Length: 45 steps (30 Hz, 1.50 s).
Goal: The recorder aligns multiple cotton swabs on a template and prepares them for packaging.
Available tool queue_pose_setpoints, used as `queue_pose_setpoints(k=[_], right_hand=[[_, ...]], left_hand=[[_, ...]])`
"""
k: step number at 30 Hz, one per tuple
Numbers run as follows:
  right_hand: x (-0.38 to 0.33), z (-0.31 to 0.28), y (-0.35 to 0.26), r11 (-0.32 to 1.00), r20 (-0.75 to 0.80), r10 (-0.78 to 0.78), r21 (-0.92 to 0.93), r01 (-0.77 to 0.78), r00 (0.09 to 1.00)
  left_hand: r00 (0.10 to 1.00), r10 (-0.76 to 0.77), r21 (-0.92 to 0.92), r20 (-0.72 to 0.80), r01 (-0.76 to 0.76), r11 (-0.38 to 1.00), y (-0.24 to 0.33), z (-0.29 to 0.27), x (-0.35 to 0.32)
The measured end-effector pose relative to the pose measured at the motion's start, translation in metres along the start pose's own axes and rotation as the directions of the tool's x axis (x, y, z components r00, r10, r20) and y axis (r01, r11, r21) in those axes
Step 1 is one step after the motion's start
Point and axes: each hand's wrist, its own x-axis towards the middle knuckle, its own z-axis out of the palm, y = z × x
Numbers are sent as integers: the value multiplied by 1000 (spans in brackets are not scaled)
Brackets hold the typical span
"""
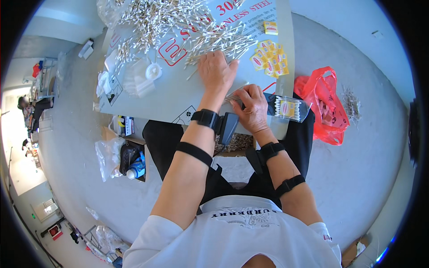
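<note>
Nearest to me, I see my two forearms coming up from the lower edge, each strapped with black bands and a black wrist unit, over my black trousers and white shirt. My right hand [254, 108] is clenched around the open end of a clear plastic packet of cotton swabs [286, 108], which lies across the near edge of the grey metal sheet [178, 96] and points off to my right; the packet carries a small yellow label. A thin bundle of loose swabs [233, 97] sits between my two hands, touching the fingers of the right one. My left hand [216, 71] lies palm down on the sheet just beyond, fingers spread and released, pressing on the near fringe of the big heap of cotton swabs [178, 22]; I cannot tell whether any swabs are pinched beneath it.

Just right of that hand lies a scatter of small yellow labels [270, 58], near the sheet's right edge. To the left on the sheet are a round white lid [153, 70] and some clear plastic wrappers [134, 82].

On the floor to my right, a red plastic bag [324, 105] lies beside my knee. To my left a dark bag holds a blue bottle [136, 169], with crumpled clear plastic [107, 154] next to it. Far off at the left rim another person [24, 107] is seated.
</note>
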Motion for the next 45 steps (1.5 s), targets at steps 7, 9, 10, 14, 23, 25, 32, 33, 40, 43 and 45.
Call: queue_pose_setpoints(k=[7,9,10,14,23,25,32,33,40,43,45], right_hand=[[1,1,-2,1000,-16,-17,-1,17,1000],[0,2,2,1000,-24,-18,1,18,1000],[0,2,2,1000,-26,-16,2,16,1000],[-1,0,3,1000,-22,-13,-4,13,1000],[0,1,1,1000,-20,-30,3,30,999],[0,1,0,999,-18,-32,2,32,999],[-1,2,1,1000,-25,-2,27,3,1000],[-2,2,3,999,-34,7,31,-6,999],[0,0,1,999,-30,23,37,-22,999],[0,3,0,993,-27,93,70,-91,995],[0,4,-1,991,-34,99,92,-96,994]], left_hand=[[995,-82,-256,55,94,962,-19,8,2],[999,40,-307,-31,-48,950,-19,1,-7],[999,43,-307,-30,-51,950,-20,-3,-13],[959,157,-196,238,-111,974,-18,-24,-35],[984,178,-159,-20,-179,971,-3,-1,7],[984,174,-119,-41,-178,977,1,4,15],[976,213,-75,55,-208,975,0,3,-5],[969,233,-81,85,-226,971,0,-1,-14],[988,99,-206,115,-74,976,-23,-32,-44],[999,-30,-182,-13,27,983,-31,-26,-31],[998,12,-115,-61,-19,993,-31,-24,-25]])
